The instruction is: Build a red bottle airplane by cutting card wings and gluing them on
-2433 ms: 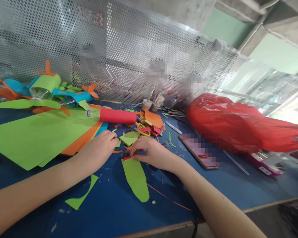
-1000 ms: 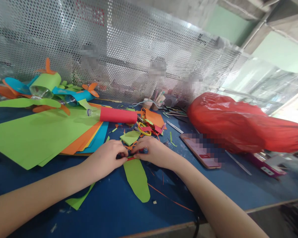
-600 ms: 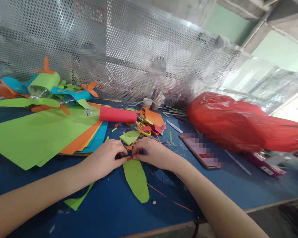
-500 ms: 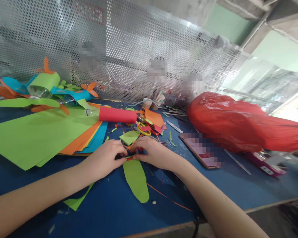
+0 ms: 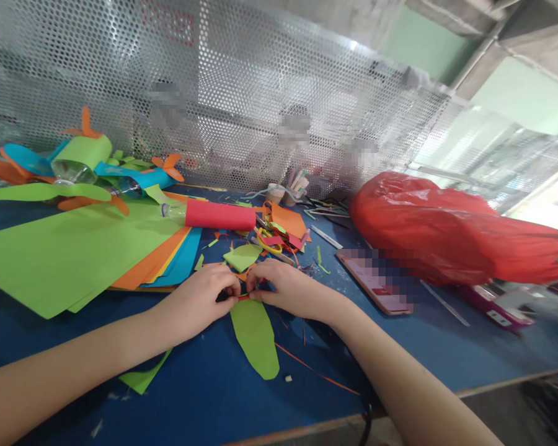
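Note:
A thin red strip (image 5: 244,297) lies between my hands at the top end of a green leaf-shaped paper piece (image 5: 255,341). My left hand (image 5: 209,291) pinches the strip's left end with curled fingers. On the other end, my right hand (image 5: 279,285) has its thumb and fingers closed, its fingertips touching the top of the green piece. Just beyond my hands is a small green scrap (image 5: 242,257). Farther back lies a bottle wrapped in red paper (image 5: 221,215), beside yellow-handled scissors (image 5: 268,243).
Coloured sheets (image 5: 84,248) and paper-and-bottle models (image 5: 81,161) are at the left. A phone (image 5: 376,285) and a big red plastic bag (image 5: 428,223) are at the right. Cups with sticks (image 5: 292,193) stand near the perforated metal screen. A curled green scrap (image 5: 144,375) lies in front.
The fingers of my left hand have shifted slightly at the strip. My right hand has stayed almost where it was, and the green piece has not visibly moved.

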Action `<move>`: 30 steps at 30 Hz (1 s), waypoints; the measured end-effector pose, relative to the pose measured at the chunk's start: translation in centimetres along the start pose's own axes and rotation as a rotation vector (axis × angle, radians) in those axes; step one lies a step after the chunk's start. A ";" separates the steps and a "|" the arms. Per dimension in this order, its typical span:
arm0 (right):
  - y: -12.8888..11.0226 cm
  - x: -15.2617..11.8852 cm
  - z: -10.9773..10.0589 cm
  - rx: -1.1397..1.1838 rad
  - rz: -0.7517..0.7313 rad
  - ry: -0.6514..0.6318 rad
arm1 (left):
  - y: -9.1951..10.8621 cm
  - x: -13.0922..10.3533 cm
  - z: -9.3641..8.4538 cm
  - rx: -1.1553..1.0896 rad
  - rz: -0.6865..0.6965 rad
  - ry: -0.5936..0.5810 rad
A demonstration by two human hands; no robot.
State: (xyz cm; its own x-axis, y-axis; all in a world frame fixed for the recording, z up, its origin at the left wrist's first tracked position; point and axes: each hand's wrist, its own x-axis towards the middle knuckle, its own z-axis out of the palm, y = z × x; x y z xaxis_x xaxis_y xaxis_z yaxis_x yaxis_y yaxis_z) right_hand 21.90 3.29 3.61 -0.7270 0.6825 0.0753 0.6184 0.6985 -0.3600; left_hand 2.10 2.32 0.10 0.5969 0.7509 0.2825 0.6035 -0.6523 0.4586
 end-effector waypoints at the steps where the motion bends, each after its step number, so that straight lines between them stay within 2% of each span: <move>1: -0.1 -0.1 0.0 0.000 0.004 -0.002 | 0.0 -0.1 0.1 0.003 0.017 0.006; 4: -0.2 -0.3 0.0 0.024 -0.012 -0.006 | -0.2 -0.3 0.4 -0.010 0.063 0.002; 17: 0.0 -0.6 0.4 0.021 -0.102 0.048 | 0.1 -0.4 -0.2 0.006 0.106 -0.029; 21: -0.2 -0.6 0.4 -0.060 -0.149 0.068 | -0.2 -0.6 0.0 0.061 0.193 -0.054; 30: -1.3 -1.6 -0.3 -0.124 -0.086 -0.042 | 1.1 -1.2 -0.8 0.306 0.345 -0.101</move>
State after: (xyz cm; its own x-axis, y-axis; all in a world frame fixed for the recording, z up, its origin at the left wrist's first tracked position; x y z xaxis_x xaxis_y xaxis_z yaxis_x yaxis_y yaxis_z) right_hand 22.39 1.33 4.24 -0.7892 0.6112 0.0608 0.5835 0.7769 -0.2364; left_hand 1.58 0.81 0.93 0.8297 0.4805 0.2841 0.4795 -0.8741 0.0782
